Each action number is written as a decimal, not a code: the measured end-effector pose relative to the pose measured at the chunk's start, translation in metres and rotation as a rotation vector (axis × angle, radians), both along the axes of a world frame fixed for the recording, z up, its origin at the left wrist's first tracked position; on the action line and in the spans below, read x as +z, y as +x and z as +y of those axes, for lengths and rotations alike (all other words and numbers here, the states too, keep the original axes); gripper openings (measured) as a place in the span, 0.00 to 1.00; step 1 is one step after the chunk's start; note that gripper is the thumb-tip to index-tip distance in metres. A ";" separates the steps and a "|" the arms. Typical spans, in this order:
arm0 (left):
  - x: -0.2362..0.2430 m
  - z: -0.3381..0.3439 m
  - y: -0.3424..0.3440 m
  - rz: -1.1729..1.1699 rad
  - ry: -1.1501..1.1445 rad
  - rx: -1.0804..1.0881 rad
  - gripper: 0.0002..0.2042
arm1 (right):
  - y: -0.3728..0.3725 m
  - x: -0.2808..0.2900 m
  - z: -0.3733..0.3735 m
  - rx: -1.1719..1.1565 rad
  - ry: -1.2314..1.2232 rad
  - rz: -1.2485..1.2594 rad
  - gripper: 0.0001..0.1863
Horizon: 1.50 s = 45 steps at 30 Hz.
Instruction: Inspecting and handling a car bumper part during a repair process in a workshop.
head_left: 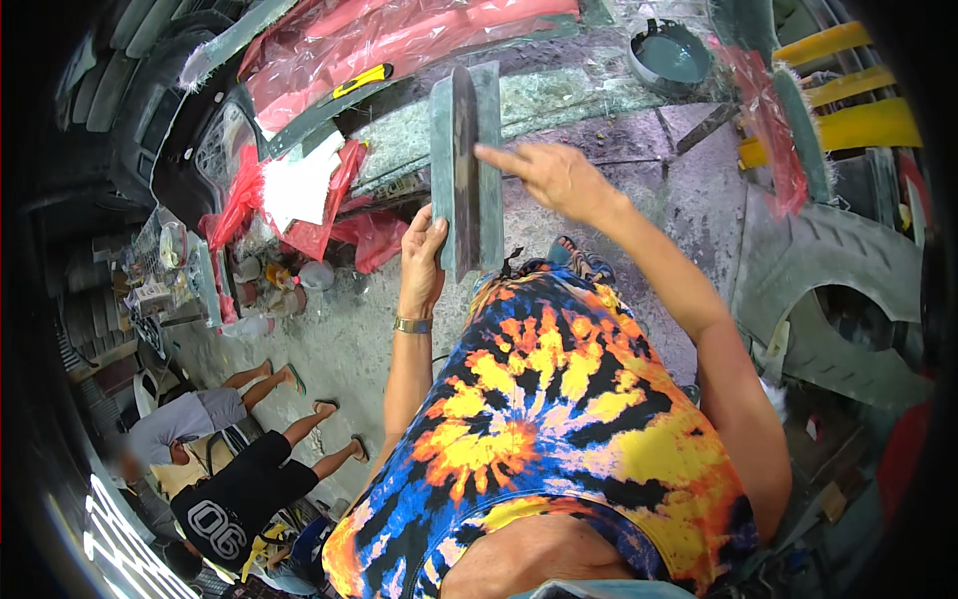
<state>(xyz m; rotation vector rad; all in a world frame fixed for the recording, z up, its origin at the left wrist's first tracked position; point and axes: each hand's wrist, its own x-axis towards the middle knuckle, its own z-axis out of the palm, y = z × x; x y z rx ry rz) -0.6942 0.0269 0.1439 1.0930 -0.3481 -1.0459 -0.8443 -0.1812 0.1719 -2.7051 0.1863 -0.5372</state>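
Note:
My left hand (pixel 423 248) grips the lower left edge of a long grey-green panel piece (pixel 489 110), its thumb on the front face. The piece stands lengthwise before me, with a raised dark ridge running down its middle and a pale brownish worn patch on that ridge. My right hand (pixel 559 178) has its index finger stretched out to the ridge, the tip at or very near the surface. The other right fingers are partly curled, and nothing shows in them. A metal-banded watch (pixel 412 325) is on my left wrist.
Beyond lie a yellow utility knife (pixel 363 80), red plastic film (pixel 409 35) and a bowl of grey liquid (pixel 674 55). White sheets (pixel 302 182) hang at the left. A fender-like panel (pixel 838 299) stands right, below yellow bars (pixel 868 130). Two people (pixel 239 499) are at lower left.

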 end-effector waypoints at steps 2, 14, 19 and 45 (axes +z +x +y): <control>-0.002 0.004 -0.001 -0.014 0.006 -0.029 0.15 | 0.015 -0.003 -0.023 -0.065 -0.020 -0.001 0.37; -0.002 -0.013 0.011 0.006 -0.007 0.021 0.14 | 0.021 -0.018 -0.002 0.026 0.030 0.035 0.35; -0.005 -0.022 0.017 0.104 -0.023 0.060 0.12 | 0.004 -0.023 0.036 0.136 0.140 -0.012 0.29; 0.021 -0.025 -0.019 -0.266 0.071 -0.110 0.21 | 0.023 -0.038 0.053 -0.070 1.826 -0.424 0.19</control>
